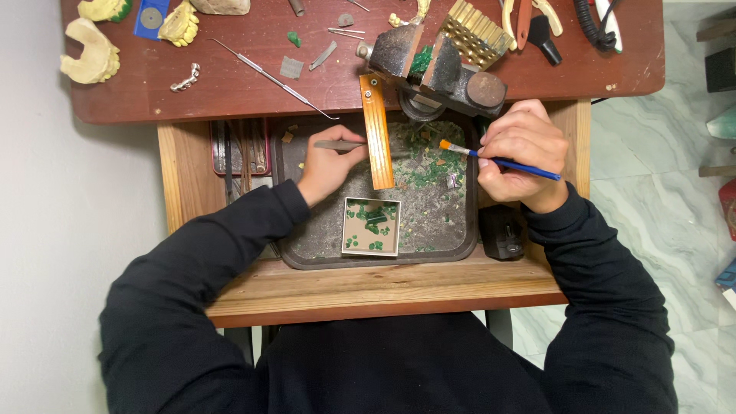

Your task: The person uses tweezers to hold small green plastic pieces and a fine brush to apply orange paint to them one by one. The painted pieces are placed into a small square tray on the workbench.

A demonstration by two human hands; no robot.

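**benchrat:** Black sleeves (192, 261) fill the bottom of the shot, both arms reaching up over a wooden pull-out shelf (383, 290). Sitting in that shelf is a dark tray (322, 230) dusted with green wax chips (418, 165), plus a small square white dish (371, 227) with a few more green bits in it.

**waxhead:** What's each hand doing?

**benchrat:** Right hand (520, 156) has its fingers clamped on a thin blue-handled brush (500, 161), orange ferrule and bristle tip pointing left over the tray, just right of an orange wooden peg (376, 132) that sticks out from the surface edge down over the tray. Left hand (331, 161) is just left of that peg, fingers pinched together on a small grey metal tool (339, 144) lying roughly level. Can't make out what's at the tool's tip.

**waxhead:** And up top?

**benchrat:** Reddish-brown surface (245, 92) with a dark metal vise (441, 65) gripping something green, right above the tray. Further left there's a long thin metal probe (272, 77) lying diagonally, and pale yellow dental casts (90, 52) near the corner. Small black box (502, 232) sits beside the tray's right edge, under the right wrist.
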